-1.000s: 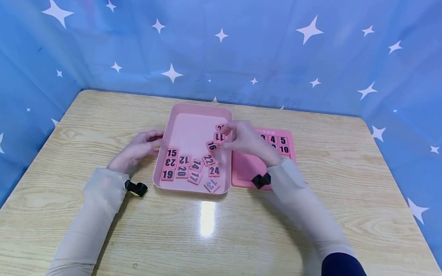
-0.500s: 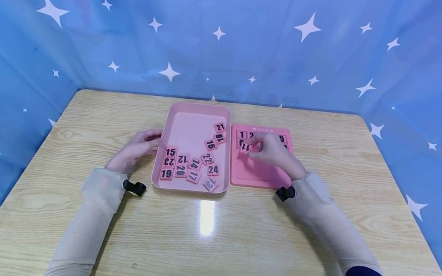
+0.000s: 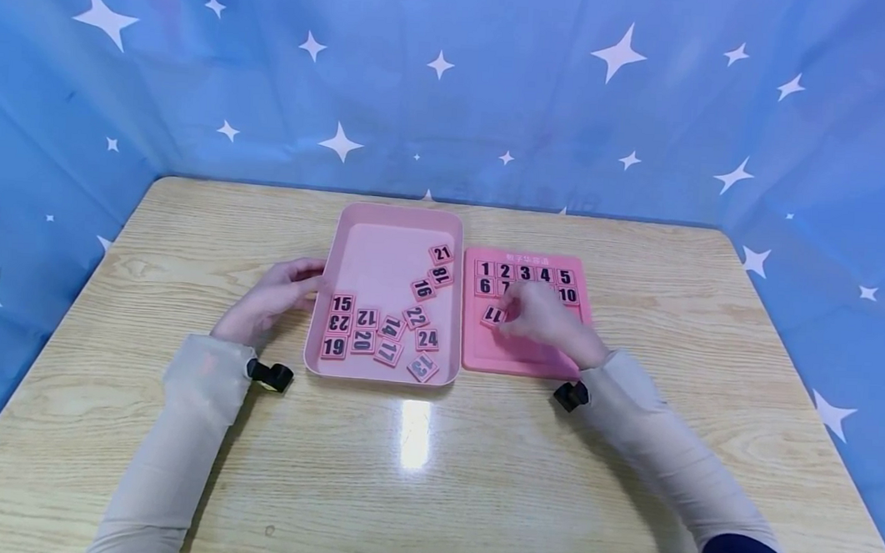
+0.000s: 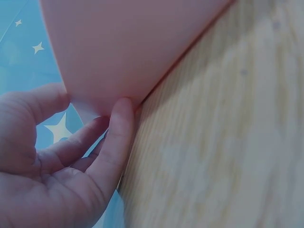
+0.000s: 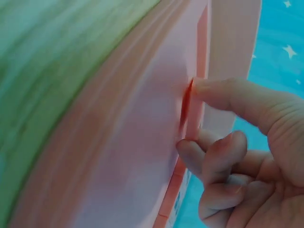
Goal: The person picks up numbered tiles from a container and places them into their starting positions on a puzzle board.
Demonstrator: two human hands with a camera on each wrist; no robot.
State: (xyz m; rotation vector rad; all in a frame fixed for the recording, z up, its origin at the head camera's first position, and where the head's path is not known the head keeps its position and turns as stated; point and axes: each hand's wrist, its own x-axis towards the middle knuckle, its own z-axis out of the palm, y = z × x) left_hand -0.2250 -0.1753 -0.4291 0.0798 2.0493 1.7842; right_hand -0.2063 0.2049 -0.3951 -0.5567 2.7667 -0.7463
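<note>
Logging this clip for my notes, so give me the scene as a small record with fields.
Left hand: touches the outer wall of the pink tray
Right hand: pinches tile 11, askew below tile 6
Tray tiles: 12 to 24, at mixed angles
Pink board: 1 to 5 in its top row; second row partly hidden by the right hand
Table: wood-grain
Backdrop: blue with white stars

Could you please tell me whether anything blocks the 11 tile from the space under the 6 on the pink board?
Nothing visible does: the right hand pinches the 11 tile askew just below the 6 tile, with bare pink board showing below.
</note>
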